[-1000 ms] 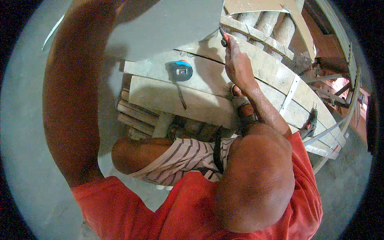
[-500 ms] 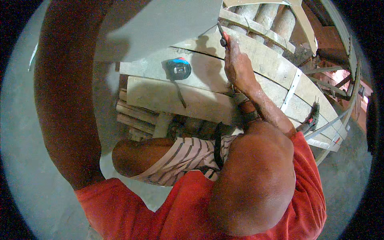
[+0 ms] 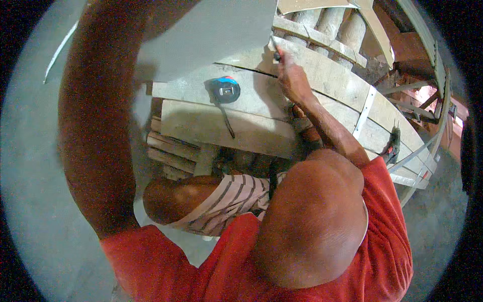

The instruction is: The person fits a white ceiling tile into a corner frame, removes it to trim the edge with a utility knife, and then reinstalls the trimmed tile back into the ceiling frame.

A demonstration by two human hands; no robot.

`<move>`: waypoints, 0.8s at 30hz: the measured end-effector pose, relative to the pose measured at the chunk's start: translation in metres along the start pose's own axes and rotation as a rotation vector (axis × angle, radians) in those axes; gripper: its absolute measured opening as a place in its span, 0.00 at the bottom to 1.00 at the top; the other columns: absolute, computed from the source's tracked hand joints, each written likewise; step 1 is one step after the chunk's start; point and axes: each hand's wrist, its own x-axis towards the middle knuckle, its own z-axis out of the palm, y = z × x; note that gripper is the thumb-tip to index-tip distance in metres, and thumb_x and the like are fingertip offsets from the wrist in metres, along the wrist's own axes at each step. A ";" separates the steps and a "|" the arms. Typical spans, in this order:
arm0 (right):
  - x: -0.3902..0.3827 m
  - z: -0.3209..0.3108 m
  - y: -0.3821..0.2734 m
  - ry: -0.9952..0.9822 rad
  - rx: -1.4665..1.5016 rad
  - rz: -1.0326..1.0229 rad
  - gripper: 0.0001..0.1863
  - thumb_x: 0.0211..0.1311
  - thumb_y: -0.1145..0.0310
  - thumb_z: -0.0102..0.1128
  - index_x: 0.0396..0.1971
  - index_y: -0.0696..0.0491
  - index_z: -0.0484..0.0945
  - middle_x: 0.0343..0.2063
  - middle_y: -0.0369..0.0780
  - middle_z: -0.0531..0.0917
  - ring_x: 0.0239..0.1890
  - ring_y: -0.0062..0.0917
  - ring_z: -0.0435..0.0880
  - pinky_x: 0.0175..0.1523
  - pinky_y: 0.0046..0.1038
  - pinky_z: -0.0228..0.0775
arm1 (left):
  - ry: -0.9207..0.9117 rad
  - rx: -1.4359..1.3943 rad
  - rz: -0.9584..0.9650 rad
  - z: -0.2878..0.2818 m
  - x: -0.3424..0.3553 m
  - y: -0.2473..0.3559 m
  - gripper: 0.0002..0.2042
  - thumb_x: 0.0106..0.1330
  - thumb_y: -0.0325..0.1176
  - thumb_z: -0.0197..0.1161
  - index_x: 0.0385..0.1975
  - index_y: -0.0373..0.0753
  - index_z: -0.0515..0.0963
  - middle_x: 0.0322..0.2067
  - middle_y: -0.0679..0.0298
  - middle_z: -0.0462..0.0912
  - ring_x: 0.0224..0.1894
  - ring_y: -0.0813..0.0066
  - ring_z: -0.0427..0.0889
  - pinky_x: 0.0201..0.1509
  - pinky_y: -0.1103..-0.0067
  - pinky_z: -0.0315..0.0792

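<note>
My right hand is closed round a red-and-black tool that looks like a utility knife. Its thin dark tip points away from me, at the right edge of a large smooth grey sheet. My left arm reaches up along the left side and over that sheet; the left hand is beyond the top of the picture. A black-and-blue tape measure lies on the pale wooden planks between my arms, below the sheet's near edge.
A pale metal strip lies across the planks at the right. Farther right is a black-and-red tool. Several round grey posts stand behind the planks. A thin white strip shows at the far left.
My right hand and its tool have come slightly nearer along the sheet's edge, blurred by motion. The left arm appears a little farther right. The tape measure stays in place.
</note>
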 end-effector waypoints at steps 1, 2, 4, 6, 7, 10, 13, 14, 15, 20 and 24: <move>-0.002 -0.009 -0.006 0.074 0.055 -0.060 0.20 0.66 0.69 0.43 0.57 0.57 0.58 0.30 0.62 0.80 0.31 0.60 0.80 0.37 0.56 0.70 | 0.003 0.001 0.000 -0.002 -0.001 0.000 0.13 0.60 0.29 0.63 0.41 0.29 0.79 0.35 0.48 0.83 0.38 0.59 0.83 0.44 0.65 0.75; -0.006 -0.027 -0.028 0.118 0.099 -0.070 0.22 0.66 0.69 0.44 0.59 0.55 0.58 0.28 0.60 0.80 0.30 0.59 0.79 0.36 0.56 0.69 | 0.002 0.000 -0.007 -0.001 -0.003 -0.001 0.13 0.60 0.29 0.63 0.41 0.29 0.79 0.35 0.48 0.83 0.38 0.59 0.83 0.44 0.66 0.75; -0.012 -0.050 -0.051 0.066 0.083 -0.014 0.22 0.64 0.71 0.46 0.57 0.57 0.58 0.25 0.61 0.80 0.28 0.59 0.79 0.35 0.56 0.69 | -0.004 -0.002 -0.008 0.000 -0.002 0.000 0.13 0.60 0.29 0.63 0.41 0.29 0.79 0.35 0.48 0.83 0.38 0.59 0.83 0.44 0.66 0.75; -0.013 -0.046 -0.052 0.044 0.020 -0.049 0.21 0.63 0.71 0.47 0.55 0.59 0.58 0.23 0.60 0.79 0.27 0.58 0.79 0.35 0.56 0.69 | -0.007 0.000 -0.011 0.001 -0.002 0.001 0.13 0.59 0.29 0.63 0.41 0.29 0.79 0.35 0.48 0.83 0.38 0.59 0.83 0.44 0.66 0.75; -0.012 -0.043 -0.051 0.032 -0.012 -0.067 0.20 0.63 0.72 0.47 0.54 0.60 0.59 0.23 0.60 0.79 0.27 0.58 0.79 0.35 0.56 0.69 | -0.008 -0.001 -0.015 0.001 -0.002 0.001 0.13 0.59 0.29 0.63 0.41 0.29 0.79 0.35 0.48 0.83 0.38 0.59 0.83 0.44 0.66 0.75; -0.007 -0.034 -0.048 0.029 -0.007 -0.038 0.18 0.61 0.73 0.48 0.50 0.61 0.59 0.22 0.60 0.79 0.26 0.58 0.80 0.35 0.55 0.69 | -0.009 -0.002 -0.009 0.001 -0.002 0.003 0.13 0.59 0.29 0.63 0.41 0.29 0.79 0.35 0.48 0.83 0.38 0.59 0.83 0.44 0.66 0.75; -0.002 -0.032 -0.042 0.041 -0.035 -0.089 0.17 0.61 0.72 0.48 0.48 0.61 0.59 0.21 0.59 0.79 0.26 0.57 0.80 0.35 0.55 0.70 | -0.023 0.002 -0.022 0.002 0.000 0.005 0.13 0.59 0.29 0.63 0.41 0.29 0.79 0.35 0.48 0.83 0.38 0.59 0.82 0.43 0.66 0.75; -0.001 -0.031 -0.042 0.054 -0.031 -0.119 0.17 0.62 0.72 0.48 0.47 0.62 0.59 0.21 0.59 0.79 0.26 0.57 0.80 0.35 0.55 0.70 | -0.024 0.004 -0.031 0.001 0.000 0.005 0.13 0.59 0.29 0.63 0.41 0.29 0.79 0.35 0.48 0.83 0.38 0.59 0.82 0.43 0.66 0.75; -0.001 -0.031 -0.043 0.030 -0.071 -0.097 0.16 0.62 0.71 0.48 0.46 0.63 0.60 0.21 0.59 0.79 0.27 0.57 0.80 0.35 0.55 0.70 | -0.028 0.006 -0.037 0.001 0.001 0.006 0.13 0.59 0.29 0.63 0.41 0.29 0.79 0.35 0.48 0.83 0.38 0.59 0.82 0.43 0.66 0.75; 0.000 -0.036 -0.049 -0.018 -0.065 -0.039 0.13 0.62 0.72 0.48 0.42 0.62 0.61 0.23 0.60 0.79 0.29 0.57 0.81 0.36 0.54 0.70 | -0.079 0.015 -0.142 -0.003 0.008 0.013 0.13 0.59 0.29 0.63 0.41 0.29 0.78 0.35 0.48 0.82 0.38 0.59 0.82 0.43 0.66 0.74; -0.001 -0.040 -0.049 -0.017 -0.090 -0.069 0.13 0.62 0.72 0.49 0.42 0.63 0.61 0.23 0.60 0.79 0.28 0.57 0.80 0.36 0.54 0.71 | -0.050 -0.009 -0.157 -0.003 0.008 0.009 0.13 0.60 0.29 0.63 0.42 0.29 0.77 0.36 0.47 0.82 0.39 0.59 0.82 0.43 0.66 0.75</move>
